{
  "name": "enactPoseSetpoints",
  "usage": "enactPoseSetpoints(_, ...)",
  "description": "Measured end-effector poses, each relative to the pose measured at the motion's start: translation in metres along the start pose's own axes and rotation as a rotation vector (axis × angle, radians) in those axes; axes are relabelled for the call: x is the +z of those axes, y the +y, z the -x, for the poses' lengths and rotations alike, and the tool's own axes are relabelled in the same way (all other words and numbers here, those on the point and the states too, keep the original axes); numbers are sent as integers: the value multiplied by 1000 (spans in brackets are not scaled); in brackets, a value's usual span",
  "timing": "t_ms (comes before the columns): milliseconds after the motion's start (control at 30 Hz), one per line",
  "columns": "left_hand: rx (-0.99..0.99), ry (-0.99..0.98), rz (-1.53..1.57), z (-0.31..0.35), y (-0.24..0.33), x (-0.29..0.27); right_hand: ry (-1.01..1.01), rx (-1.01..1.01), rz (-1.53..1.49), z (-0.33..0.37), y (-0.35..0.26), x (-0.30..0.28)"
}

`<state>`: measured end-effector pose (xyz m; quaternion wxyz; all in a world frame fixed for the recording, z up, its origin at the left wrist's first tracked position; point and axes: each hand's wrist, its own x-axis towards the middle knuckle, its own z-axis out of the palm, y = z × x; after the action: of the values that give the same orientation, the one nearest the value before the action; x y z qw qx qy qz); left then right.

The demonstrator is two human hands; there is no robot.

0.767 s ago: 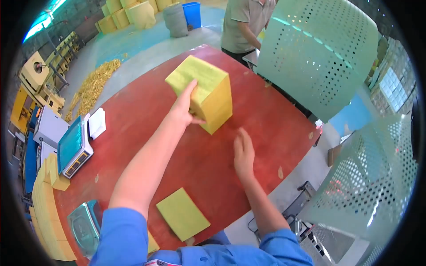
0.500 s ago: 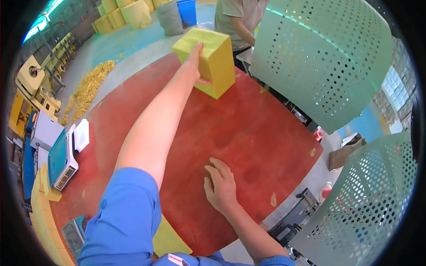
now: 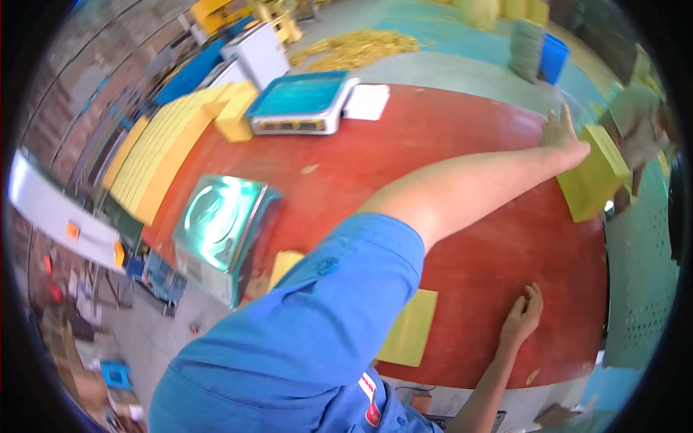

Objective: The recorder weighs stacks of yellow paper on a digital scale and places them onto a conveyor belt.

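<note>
My left hand point(image 3: 565, 138) reaches far across the red table point(image 3: 498, 209) to its far right corner. Its fingers point away, apart, beside a large yellow block point(image 3: 595, 177) that stands on the table. The hand's edge is close against the block; whether it touches cannot be told. Lower down, my right hand point(image 3: 525, 312) hovers over or rests on the tabletop, fingers loosely bent, with nothing in it. Partly hidden by my left sleeve, a flat yellow piece point(image 3: 410, 332) lies near the table's front edge.
At the left stand a teal-topped scale point(image 3: 299, 105), a scale with a shiny pan point(image 3: 220, 216) and a row of yellow slabs point(image 3: 170, 144). A person point(image 3: 639, 126) is beyond the block. A pale green perforated panel point(image 3: 639, 289) borders the right side.
My view has swung left, bringing the scales and slabs closer to the middle. My left hand's fingers have come off the yellow block and straightened. The right hand stays low and without any object.
</note>
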<state>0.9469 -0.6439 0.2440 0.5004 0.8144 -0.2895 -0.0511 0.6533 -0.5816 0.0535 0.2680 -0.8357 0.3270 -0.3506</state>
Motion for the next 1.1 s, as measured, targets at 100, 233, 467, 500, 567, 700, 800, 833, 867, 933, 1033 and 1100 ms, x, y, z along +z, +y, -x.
enactPoseSetpoints(100,42,29,-61,34,-35,-162,-94,-183,141,-4,-11,25)
enactPoseSetpoints(233,56,247,-346,100,-115,-357,-162,-227,170,-14,4,36)
enactPoseSetpoints(467,-217,285,-576,264,-278,-693,-234,-187,-309,42,-188,72)
enactPoseSetpoints(500,-308,413,-689,289,-298,-723,-282,-274,-320,81,-253,76)
enactPoseSetpoints(567,-322,435,-620,353,-371,-831,-422,-462,-497,177,-387,90)
enactPoseSetpoints(700,-583,481,-802,456,-356,-923,-880,-601,-647,331,-496,130)
enactPoseSetpoints(800,-642,536,-1160,521,-344,-991,-1182,-546,-804,414,-543,158)
enactPoseSetpoints(833,-635,556,-1248,544,-337,-1005,-1290,-514,-905,441,-550,171)
enactPoseSetpoints(867,-647,572,-1276,566,-335,-1020,-1339,-550,-962,466,-561,182)
enactPoseSetpoints(933,-654,578,-1318,592,-331,-1050,-1372,-624,-956,507,-574,212)
enactPoseSetpoints(1033,-641,517,-1372,612,-332,-1084,-1519,-622,-998,541,-590,247)
enactPoseSetpoints(1100,-623,470,-1409,606,-347,-1102,-1496,-671,-949,548,-605,264)
